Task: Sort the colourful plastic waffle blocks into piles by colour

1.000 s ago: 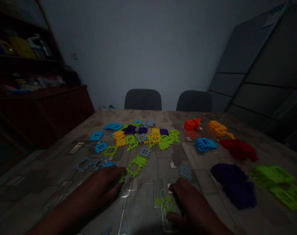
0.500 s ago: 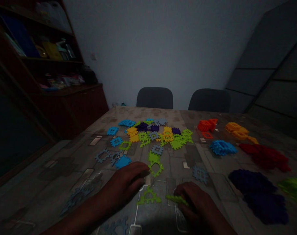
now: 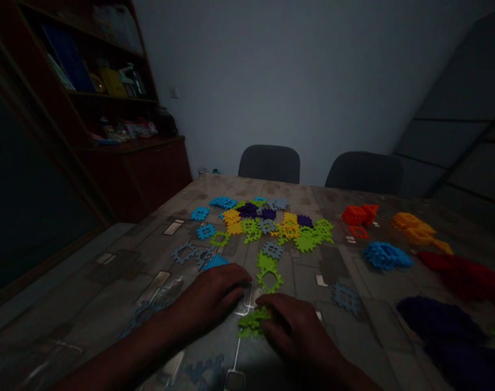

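Note:
My right hand (image 3: 298,328) pinches a lime-green toothed building piece (image 3: 253,320) with thumb and fingers. Another lime-green piece lies under or against it; where one ends and the other begins is hard to tell. Beside it, my left hand (image 3: 218,288) is held low over the table, fingers stretched out and thumb apart, with nothing in it. A green piece with a round opening (image 3: 270,281) lies just beyond my fingertips. Partly behind my left hand is a blue piece (image 3: 215,262). Grey pieces (image 3: 143,316) show past my left forearm.
Mixed flat pieces (image 3: 267,225) spread over the table's middle. On the right are heaps in orange (image 3: 359,215), yellow (image 3: 416,228), blue (image 3: 386,255), red (image 3: 467,274) and dark purple (image 3: 443,320). Two chairs (image 3: 269,163) stand behind the table; a shelf cabinet (image 3: 145,168) is at left.
My right hand has moved left, bringing its green piece onto or against the green piece on the table. My left hand has barely moved. The whole view has shifted left.

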Action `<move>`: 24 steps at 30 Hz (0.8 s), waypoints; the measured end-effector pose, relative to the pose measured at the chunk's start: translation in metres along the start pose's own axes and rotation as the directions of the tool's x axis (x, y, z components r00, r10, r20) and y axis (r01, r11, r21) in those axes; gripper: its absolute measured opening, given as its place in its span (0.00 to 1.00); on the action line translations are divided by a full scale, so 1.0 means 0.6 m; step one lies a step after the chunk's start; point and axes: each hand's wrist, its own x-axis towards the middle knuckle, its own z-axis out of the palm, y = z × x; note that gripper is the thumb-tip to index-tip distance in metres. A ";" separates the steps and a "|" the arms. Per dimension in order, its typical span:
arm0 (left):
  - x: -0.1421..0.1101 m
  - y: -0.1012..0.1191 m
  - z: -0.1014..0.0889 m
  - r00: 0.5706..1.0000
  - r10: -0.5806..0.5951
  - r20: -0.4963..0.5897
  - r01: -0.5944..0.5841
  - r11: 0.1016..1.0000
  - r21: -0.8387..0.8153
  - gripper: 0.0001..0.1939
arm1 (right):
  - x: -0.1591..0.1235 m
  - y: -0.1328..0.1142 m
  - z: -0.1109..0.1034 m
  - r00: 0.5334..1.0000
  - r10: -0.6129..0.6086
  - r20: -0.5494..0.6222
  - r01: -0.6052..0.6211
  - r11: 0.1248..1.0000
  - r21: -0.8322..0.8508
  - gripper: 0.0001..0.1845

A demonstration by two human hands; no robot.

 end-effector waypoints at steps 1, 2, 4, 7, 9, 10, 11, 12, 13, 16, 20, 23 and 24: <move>0.000 -0.001 -0.001 1.000 0.003 0.000 -0.003 1.000 0.005 0.09 | 0.001 0.001 0.002 1.000 -0.010 -0.001 0.010 1.000 0.002 0.15; 0.000 -0.003 -0.001 1.000 0.005 0.002 -0.005 1.000 0.011 0.09 | 0.002 0.003 0.004 0.999 -0.039 -0.010 0.039 0.999 -0.013 0.13; 0.000 -0.006 -0.001 1.000 0.001 0.012 -0.002 1.000 0.023 0.09 | 0.000 0.009 0.009 0.990 -0.135 -0.034 0.132 0.988 -0.081 0.11; 0.000 -0.008 0.002 0.999 -0.021 0.027 0.020 0.999 0.036 0.10 | -0.004 0.018 0.013 0.968 -0.249 -0.027 0.240 0.954 -0.182 0.10; 0.001 -0.009 0.003 0.999 -0.033 0.037 0.031 0.999 0.039 0.11 | -0.009 0.021 0.010 0.959 -0.282 0.010 0.278 0.940 -0.198 0.10; 0.001 -0.008 0.002 0.999 -0.034 0.041 0.032 0.999 0.036 0.11 | -0.011 0.022 0.006 0.958 -0.286 0.031 0.287 0.937 -0.199 0.12; 0.000 -0.007 0.001 0.998 -0.035 0.049 0.034 0.999 0.032 0.11 | -0.013 0.022 0.001 0.959 -0.280 0.047 0.284 0.938 -0.199 0.14; -0.001 -0.004 -0.002 0.998 -0.033 0.061 0.031 0.999 0.029 0.11 | -0.015 0.022 -0.005 0.964 -0.260 0.055 0.266 0.943 -0.200 0.17; -0.003 -0.001 -0.005 0.996 -0.033 0.079 0.031 0.999 0.024 0.11 | -0.017 0.021 -0.011 0.974 -0.223 0.051 0.228 0.953 -0.198 0.17; -0.009 0.011 -0.021 0.988 -0.039 0.149 0.039 0.999 0.006 0.12 | -0.018 0.021 -0.021 0.999 -0.038 0.037 0.044 0.983 -0.176 0.17; -0.015 0.022 -0.033 0.973 -0.044 0.228 0.045 0.999 0.001 0.21 | -0.017 0.029 -0.008 0.993 0.021 0.119 0.002 0.983 -0.185 0.21; -0.013 0.021 -0.022 0.973 -0.060 0.222 0.055 0.998 0.027 0.16 | -0.017 0.040 0.003 0.994 -0.011 0.112 0.033 0.980 -0.197 0.18; -0.012 0.019 -0.016 0.976 -0.064 0.207 0.057 0.998 0.037 0.14 | -0.018 0.041 0.005 0.995 -0.005 0.097 0.025 0.979 -0.201 0.15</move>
